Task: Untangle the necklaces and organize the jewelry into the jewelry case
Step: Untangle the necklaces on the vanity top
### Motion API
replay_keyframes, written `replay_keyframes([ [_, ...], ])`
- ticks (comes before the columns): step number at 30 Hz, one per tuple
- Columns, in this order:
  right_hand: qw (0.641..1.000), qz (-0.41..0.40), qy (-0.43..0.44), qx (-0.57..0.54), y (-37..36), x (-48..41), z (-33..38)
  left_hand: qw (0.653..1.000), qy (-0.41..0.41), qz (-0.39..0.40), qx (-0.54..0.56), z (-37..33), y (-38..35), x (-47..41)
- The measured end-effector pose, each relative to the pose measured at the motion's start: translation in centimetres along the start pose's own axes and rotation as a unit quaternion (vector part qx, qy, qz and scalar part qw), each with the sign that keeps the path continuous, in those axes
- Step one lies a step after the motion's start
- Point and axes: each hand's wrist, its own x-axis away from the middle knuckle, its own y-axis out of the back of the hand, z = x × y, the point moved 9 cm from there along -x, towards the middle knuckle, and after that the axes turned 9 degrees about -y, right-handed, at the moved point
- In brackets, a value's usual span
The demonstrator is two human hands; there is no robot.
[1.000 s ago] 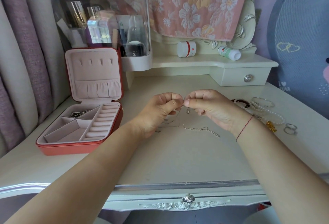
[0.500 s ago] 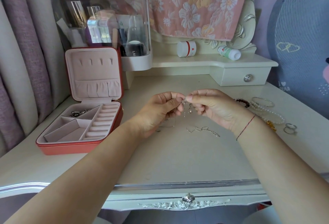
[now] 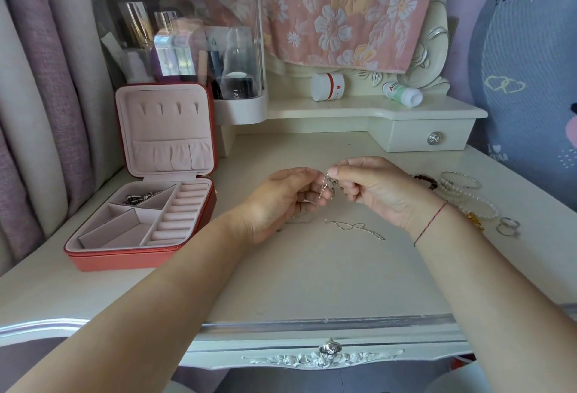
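**Head view.** The left hand (image 3: 281, 202) and the right hand (image 3: 374, 189) are held just above the middle of the cream-white painted tabletop (image 3: 312, 283). They face each other with thumbs and forefingers almost meeting.

Each hand pinches the tangled thin silver chain necklaces (image 3: 327, 186) between thumb and forefinger, with the other fingers curled inward. A short knotted length hangs between the two hands. Loose chain trails onto the tabletop beneath them, and one strand lies in an irregular line below the right wrist, which bears a thin red thread (image 3: 431, 224).

At the left edge of the tabletop sits the square coral-red jewelry case with pale pink lining (image 3: 140, 255), its lid upright and open. Small silver-coloured pieces (image 3: 142, 198) lie in its rear-left compartment.

Grouped near the right edge, apart from the hands:
- a dark beaded bracelet (image 3: 426, 181), partly hidden behind the right hand
- a thin silver bangle (image 3: 462, 179)
- a white pearl-bead strand (image 3: 477, 205)
- an amber-yellow bead piece (image 3: 474, 219)
- two silver rings (image 3: 507, 226)

At the back left corner stands a clear-lidded white cosmetics organiser (image 3: 184, 49). On the raised rear shelf are a white jar with a red band (image 3: 327, 86) and a white-and-green bottle (image 3: 402, 94), which lies on its side.
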Motion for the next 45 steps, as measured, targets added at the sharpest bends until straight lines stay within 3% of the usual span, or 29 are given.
replay_keyframes([
  [14,1.0,0.003,-0.016,0.025,-0.3,0.2,-0.1,0.999,0.006,0.0,0.033,0.3,-0.2,0.1],
  [17,1.0,-0.012,-0.015,0.02,0.1,0.1,-0.1,0.997,0.005,-0.051,0.054,-0.4,0.8,0.0],
  [23,0.998,-0.012,-0.026,-0.056,0.6,0.0,-0.3,0.966,0.005,-0.162,0.202,-0.6,4.2,0.0],
  [27,0.996,0.02,-0.021,-0.082,0.2,0.2,-0.1,0.983,-0.007,-0.125,0.133,-1.0,3.3,0.0],
  [31,0.996,0.024,-0.018,-0.085,0.2,0.3,0.0,0.996,-0.02,-0.088,-0.029,-0.8,2.3,-0.1],
  [35,0.996,0.023,-0.018,-0.087,0.1,0.3,0.0,0.977,-0.014,-0.124,-0.174,-0.2,2.7,-0.1],
  [38,0.996,0.023,-0.018,-0.081,0.0,0.3,-0.1,0.951,-0.079,-0.151,-0.259,-1.5,3.2,0.2],
  [41,0.996,0.021,-0.021,-0.078,-0.1,0.2,-0.2,0.964,-0.118,-0.13,-0.202,-2.7,2.5,0.2],
  [45,0.997,0.026,-0.026,-0.065,-0.2,0.1,-0.4,0.984,-0.101,-0.096,-0.11,-2.2,1.9,0.2],
])
